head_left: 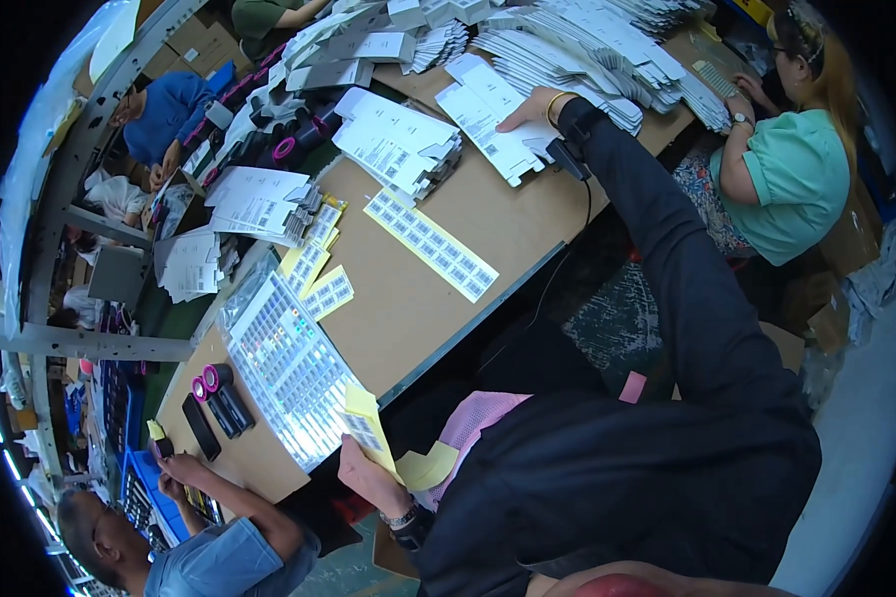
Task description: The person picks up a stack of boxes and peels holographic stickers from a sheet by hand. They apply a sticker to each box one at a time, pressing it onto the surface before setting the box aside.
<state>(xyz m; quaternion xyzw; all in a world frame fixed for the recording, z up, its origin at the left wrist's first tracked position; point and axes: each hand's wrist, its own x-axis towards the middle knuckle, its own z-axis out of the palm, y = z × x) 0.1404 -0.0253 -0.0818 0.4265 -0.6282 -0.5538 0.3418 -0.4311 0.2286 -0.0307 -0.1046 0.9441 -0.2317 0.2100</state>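
My left hand (371, 476) is closed round a small bundle of yellow-backed label sheets (365, 430), held beside the table's near edge. At the far side of the table, my right hand (538, 107) grips a flattened white carton (491, 117) by its right side, with the thumb on top. To the left of that carton is a stack of flattened white cartons (396, 142) with printed labels. A long yellow label strip (432, 245) lies flat in the middle of the table. Shorter label strips (327, 292) overlap to its left.
A clear plastic sheet of small labels (294, 363) covers the table's left part. Beyond it lie a black phone (201, 427) and purple-ringed rolls (212, 378). Carton piles (567, 60) fill the back. Co-workers sit at right (791, 189) and lower left (219, 557). A cable (577, 234) hangs over the edge.
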